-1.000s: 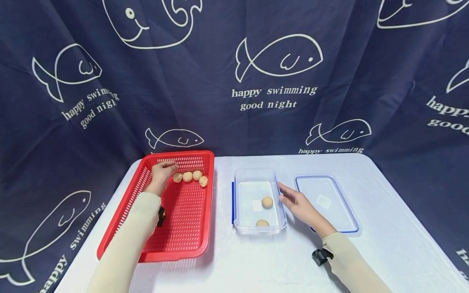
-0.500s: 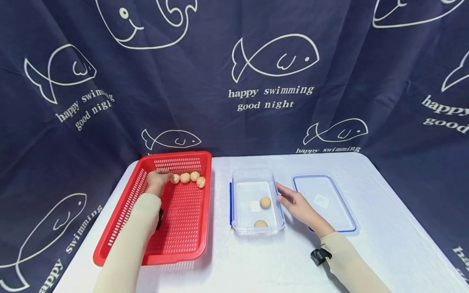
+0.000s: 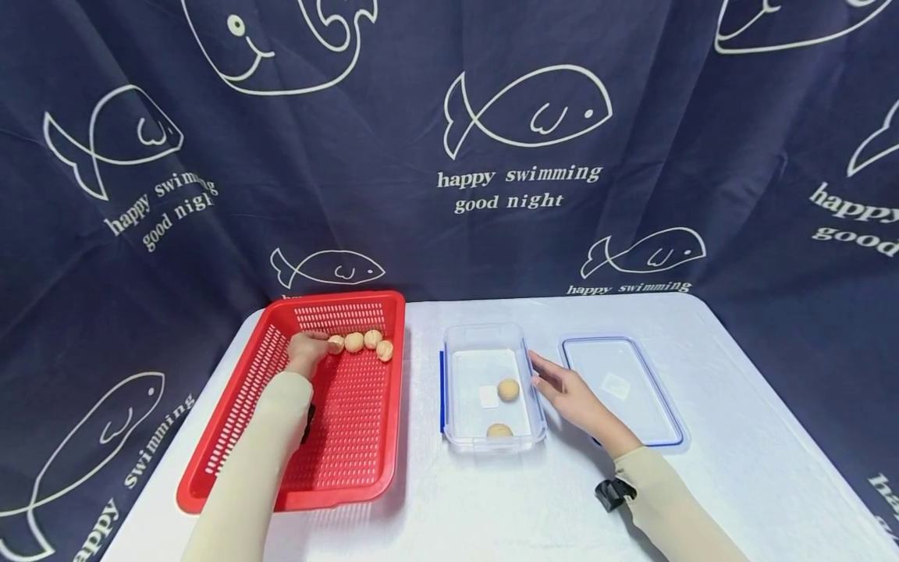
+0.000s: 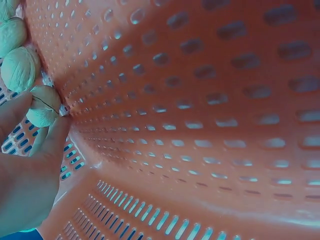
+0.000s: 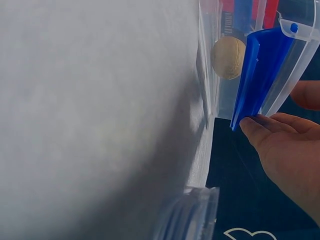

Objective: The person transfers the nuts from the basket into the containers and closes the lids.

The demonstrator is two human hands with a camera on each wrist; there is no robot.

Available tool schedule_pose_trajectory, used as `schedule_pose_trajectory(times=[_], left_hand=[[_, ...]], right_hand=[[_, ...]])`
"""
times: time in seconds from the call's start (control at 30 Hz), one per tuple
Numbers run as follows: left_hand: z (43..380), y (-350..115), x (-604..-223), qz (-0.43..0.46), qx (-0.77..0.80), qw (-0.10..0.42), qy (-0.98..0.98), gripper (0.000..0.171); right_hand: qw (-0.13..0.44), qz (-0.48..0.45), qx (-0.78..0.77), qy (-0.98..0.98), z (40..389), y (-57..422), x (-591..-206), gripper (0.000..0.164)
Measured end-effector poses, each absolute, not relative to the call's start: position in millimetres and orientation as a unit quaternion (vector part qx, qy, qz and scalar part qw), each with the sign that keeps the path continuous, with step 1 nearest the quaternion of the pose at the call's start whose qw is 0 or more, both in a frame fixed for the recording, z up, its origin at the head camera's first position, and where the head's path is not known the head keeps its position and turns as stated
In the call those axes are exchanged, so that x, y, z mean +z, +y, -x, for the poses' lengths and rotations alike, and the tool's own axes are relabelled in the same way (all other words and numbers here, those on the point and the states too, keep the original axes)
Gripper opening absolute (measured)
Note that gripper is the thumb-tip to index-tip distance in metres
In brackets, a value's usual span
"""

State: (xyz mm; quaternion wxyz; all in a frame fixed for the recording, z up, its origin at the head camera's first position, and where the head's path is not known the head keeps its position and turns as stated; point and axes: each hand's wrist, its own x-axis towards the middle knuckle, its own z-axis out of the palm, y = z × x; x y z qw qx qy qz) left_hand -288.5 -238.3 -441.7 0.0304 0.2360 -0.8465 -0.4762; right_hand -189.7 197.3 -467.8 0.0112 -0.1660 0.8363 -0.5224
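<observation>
In the head view my left hand [image 3: 305,351] reaches into the red basket [image 3: 395,437], at its far end. Up close in the left wrist view, its fingertips sit on either side of a walnut [image 4: 44,106] and pinch it. More walnuts [image 3: 354,342] lie in a row beside that one. My right hand [image 3: 577,400] touches the right side of a clear plastic container [image 3: 485,336], fingers extended. The right wrist view puts its fingertips at the container's blue latch [image 5: 262,70]. Two walnuts [image 3: 509,389] rest inside the container.
Right of the container lies a clear lid [image 3: 642,390] with a blue seal, flat on the white tablecloth [image 3: 449,507]. A dark blue curtain [image 3: 421,218] with fish drawings hangs behind the table. A small white square [image 3: 488,396] shows in the container.
My left hand has lowered towards the row of walnuts and now has its fingertips on the end one. The right hand stays at the container. The head view has shifted slightly.
</observation>
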Motion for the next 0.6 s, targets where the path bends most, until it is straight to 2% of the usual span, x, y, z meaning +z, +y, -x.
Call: schedule_pose_trajectory(times=[0.27,0.6], left_hand=[[285.9,-238.0,-440.2,-0.209,-0.426,0.022,-0.88,0.038],[283.7,-241.4,-438.6,-0.182,-0.41,0.039,-0.893,0.039]], right_hand=[[0.014,0.163,-0.53,0.832,190.0,197.5,-471.3,0.049],[0.006,0.169,-0.524,0.835,188.3,198.1,-469.8,0.049]])
